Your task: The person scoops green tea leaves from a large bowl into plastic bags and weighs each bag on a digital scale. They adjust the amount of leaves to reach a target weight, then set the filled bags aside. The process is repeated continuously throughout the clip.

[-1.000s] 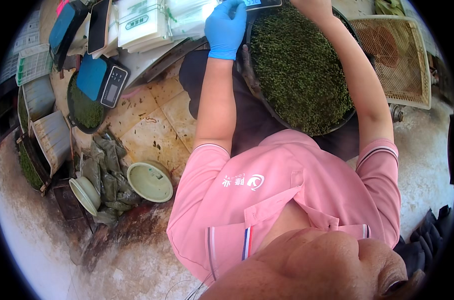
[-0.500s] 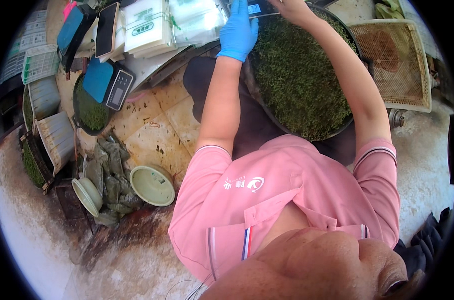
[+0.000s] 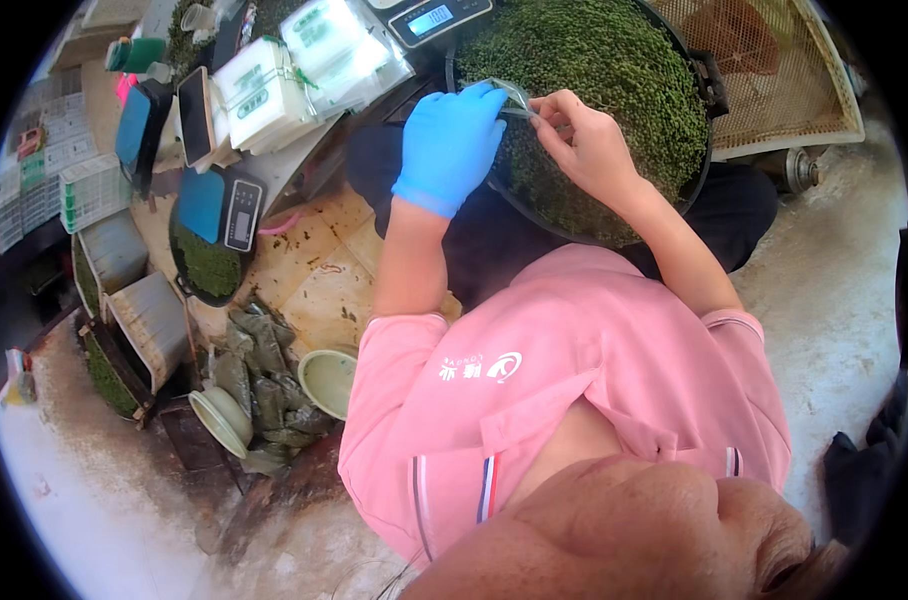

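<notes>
- A single view, from a fisheye camera worn on the head, looks steeply down over the person's own chest and pink shirt (image 3: pixel 574 400).
- It faces forward and down: the big round pan of green leaves (image 3: pixel 614 90) sits at the top, floor tiles (image 3: pixel 314 270) to the left.
- It is close: both forearms run up the middle to the left hand (image 3: pixel 452 140) and the right hand (image 3: pixel 589 145).
- Straight edges bend near the dark round rim.
- No second view shares the scene.

Bright, even daylight fills my view; the pale floor (image 3: pixel 854 300) at the right nearly washes out. Shadows are soft. Fisheye bends the edges into a black rim, and the bottom foreground blurs.
</notes>
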Demonstrator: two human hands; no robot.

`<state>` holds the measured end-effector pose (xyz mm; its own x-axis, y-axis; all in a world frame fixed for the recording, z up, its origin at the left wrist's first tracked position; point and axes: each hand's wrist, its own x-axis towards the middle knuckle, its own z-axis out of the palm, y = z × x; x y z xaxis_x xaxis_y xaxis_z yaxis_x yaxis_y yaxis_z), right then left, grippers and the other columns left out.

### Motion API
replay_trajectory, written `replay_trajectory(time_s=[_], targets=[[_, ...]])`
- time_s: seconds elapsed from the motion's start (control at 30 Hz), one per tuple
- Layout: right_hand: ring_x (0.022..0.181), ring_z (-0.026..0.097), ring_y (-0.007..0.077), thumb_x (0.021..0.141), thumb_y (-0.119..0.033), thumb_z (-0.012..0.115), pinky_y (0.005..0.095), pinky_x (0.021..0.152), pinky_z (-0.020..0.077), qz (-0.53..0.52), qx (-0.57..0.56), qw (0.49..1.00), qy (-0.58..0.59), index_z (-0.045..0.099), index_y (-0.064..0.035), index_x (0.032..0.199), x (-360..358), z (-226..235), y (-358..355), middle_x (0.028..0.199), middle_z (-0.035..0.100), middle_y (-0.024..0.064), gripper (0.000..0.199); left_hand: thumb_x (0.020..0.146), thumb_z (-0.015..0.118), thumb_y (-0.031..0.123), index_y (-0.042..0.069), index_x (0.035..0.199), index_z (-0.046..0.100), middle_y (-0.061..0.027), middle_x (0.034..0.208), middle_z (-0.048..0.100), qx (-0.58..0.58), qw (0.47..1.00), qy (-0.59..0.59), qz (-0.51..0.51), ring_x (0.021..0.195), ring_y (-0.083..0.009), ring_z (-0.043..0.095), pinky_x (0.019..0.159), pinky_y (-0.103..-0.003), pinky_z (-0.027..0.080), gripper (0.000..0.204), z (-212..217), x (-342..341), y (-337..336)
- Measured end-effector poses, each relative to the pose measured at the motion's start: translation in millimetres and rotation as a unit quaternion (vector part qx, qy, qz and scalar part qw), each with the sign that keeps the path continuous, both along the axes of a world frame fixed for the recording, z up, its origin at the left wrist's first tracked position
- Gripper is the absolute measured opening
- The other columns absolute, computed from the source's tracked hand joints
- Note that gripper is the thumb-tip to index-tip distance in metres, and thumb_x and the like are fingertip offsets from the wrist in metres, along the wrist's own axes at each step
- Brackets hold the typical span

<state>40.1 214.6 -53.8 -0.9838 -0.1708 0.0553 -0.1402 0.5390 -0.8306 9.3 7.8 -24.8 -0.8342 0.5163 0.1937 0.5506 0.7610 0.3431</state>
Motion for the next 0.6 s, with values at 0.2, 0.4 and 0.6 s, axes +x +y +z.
replay_trajectory(time_s=[0.2,0.4,0.6], targets=[[0.074,0.071,0.0304,0.092,-0.023,0.069,0.042,0.065,0.0552,-0.006,0.006,0.996,0.09,0.059,-0.0097,0.096,4.5,-7.4,-13.2,0.078,0.071,0.009,0.017,0.082,0.072,0.013,0.013,0.111,0.07,-0.0083,0.101,0.07,-0.038,0.999,0.02,0.015,0.084,-0.0327,0.066,0.074,-0.042,0.053,0.029,9.8,18.0,2.0],[0.094,0.067,0.0284,0.078,-0.014,0.077,0.039,0.075,0.0559,-0.03,0.116,0.958,0.26,0.059,-0.0117,0.116,-18.3,-19.4,-19.7,0.102,0.067,0.0077,0.042,0.083,0.069,0.008,0.011,0.117,0.068,-0.0147,0.107,0.07,0.032,0.997,-0.058,-0.034,0.094,-0.0377,0.066,0.082,-0.045,0.054,0.034,-26.0,6.8,6.8],[0.095,0.066,0.0291,0.078,-0.013,0.076,0.0404,0.076,0.0555,-0.001,0.112,0.967,0.227,0.059,-0.0125,0.119,-32.7,-37.3,-20.5,0.1,0.066,0.0066,0.045,0.084,0.068,0.009,0.011,0.121,0.068,-0.0142,0.109,0.07,-0.014,0.999,-0.05,-0.007,0.092,-0.0352,0.068,0.081,-0.044,0.055,0.037,17.9,5.6,-0.4]])
